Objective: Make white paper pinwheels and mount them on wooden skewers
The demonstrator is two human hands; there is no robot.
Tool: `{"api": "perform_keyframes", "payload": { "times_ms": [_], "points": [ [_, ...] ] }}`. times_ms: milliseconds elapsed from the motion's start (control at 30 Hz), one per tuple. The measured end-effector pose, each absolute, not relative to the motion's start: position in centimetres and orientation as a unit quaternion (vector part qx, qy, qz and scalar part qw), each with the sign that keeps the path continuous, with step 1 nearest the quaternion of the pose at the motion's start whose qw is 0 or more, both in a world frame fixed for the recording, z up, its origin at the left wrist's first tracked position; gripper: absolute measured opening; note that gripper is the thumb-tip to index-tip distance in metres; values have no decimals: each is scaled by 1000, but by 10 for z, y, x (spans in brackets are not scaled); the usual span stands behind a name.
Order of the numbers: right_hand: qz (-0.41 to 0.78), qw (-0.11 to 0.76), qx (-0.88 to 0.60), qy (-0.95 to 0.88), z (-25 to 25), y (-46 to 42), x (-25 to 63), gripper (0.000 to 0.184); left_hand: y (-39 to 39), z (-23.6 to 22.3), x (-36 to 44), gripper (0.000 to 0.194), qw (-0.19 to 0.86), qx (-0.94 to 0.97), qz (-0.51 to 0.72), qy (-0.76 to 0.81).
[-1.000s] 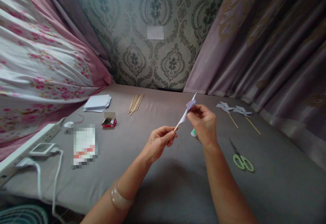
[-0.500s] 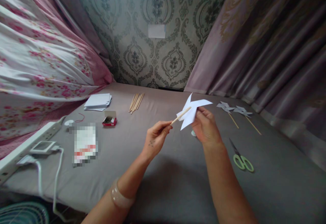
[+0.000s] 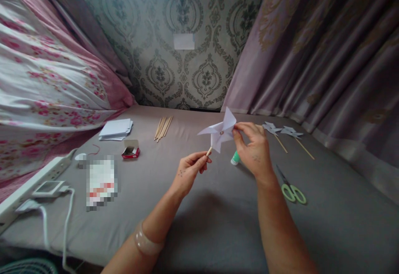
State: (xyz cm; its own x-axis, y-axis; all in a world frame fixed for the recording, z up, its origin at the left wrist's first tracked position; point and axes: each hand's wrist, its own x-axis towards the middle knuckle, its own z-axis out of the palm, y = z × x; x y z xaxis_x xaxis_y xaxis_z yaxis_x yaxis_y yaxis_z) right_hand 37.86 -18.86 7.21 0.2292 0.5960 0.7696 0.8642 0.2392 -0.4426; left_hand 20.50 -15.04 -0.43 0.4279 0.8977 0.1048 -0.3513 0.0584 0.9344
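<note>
A white paper pinwheel [image 3: 218, 132] on a wooden stick [image 3: 209, 151] is held up over the cloth-covered surface, its front with a small pin at the centre facing me. My left hand [image 3: 191, 170] is closed around the stick below the blades. With thumb and forefinger, my right hand [image 3: 252, 147] pinches the tip of the right-hand blade. A green and white glue stick [image 3: 235, 158] stands partly hidden behind my right hand. Two finished-looking pinwheels [image 3: 271, 128] lie on the cloth to the right.
Green-handled scissors [image 3: 293, 193] lie at the right. On the left are a paper stack [image 3: 116, 129], several loose sticks [image 3: 163, 128], a small red box [image 3: 130, 152] of pins, a blurred packet [image 3: 101, 180] and a power strip [image 3: 34, 186] with white cables.
The pinwheel has turned from showing its back and stick to showing its pinned front. My right hand has shifted from behind the paper to its right blade. The view has moved slightly.
</note>
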Motion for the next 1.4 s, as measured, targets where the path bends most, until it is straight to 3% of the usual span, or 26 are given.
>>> {"api": "perform_keyframes", "payload": {
  "times_ms": [100, 233, 467, 567, 667, 733, 900, 1033, 1133, 1233, 1333, 1400],
  "points": [
    [-73, 511, -609, -602, 66, -184, 380, 15, -149, -6, 206, 32, 693, 480, 471, 261],
    [99, 527, -582, -611, 61, -183, 375, 16, -146, -7, 207, 31, 706, 460, 477, 248],
    [305, 295, -536, -730, 78, -210, 369, 20, -148, -2, 206, 33, 717, 438, 476, 261],
    [230, 422, -561, -674, 85, -212, 370, 22, -149, 2, 206, 32, 735, 411, 468, 268],
    [13, 550, -584, -596, 82, -201, 374, 22, -148, 2, 206, 31, 753, 391, 456, 269],
    [-70, 525, -598, -602, 76, -192, 376, 27, -147, -1, 207, 31, 763, 380, 447, 271],
    [-103, 383, -669, -629, 61, -181, 375, 40, -142, -9, 208, 33, 774, 352, 441, 288],
    [-79, 277, -716, -636, 59, -187, 364, 39, -139, -13, 208, 34, 760, 346, 448, 319],
    [25, 221, -663, -715, 61, -192, 358, 36, -138, -14, 207, 35, 749, 355, 453, 329],
    [123, 233, -604, -752, 65, -194, 357, 31, -138, -13, 207, 35, 742, 366, 452, 333],
    [37, 331, -665, -668, 72, -191, 360, 28, -140, -12, 207, 35, 740, 368, 447, 343],
    [-37, 352, -706, -613, 74, -190, 361, 36, -141, -12, 208, 35, 740, 371, 443, 345]
  ]
}}
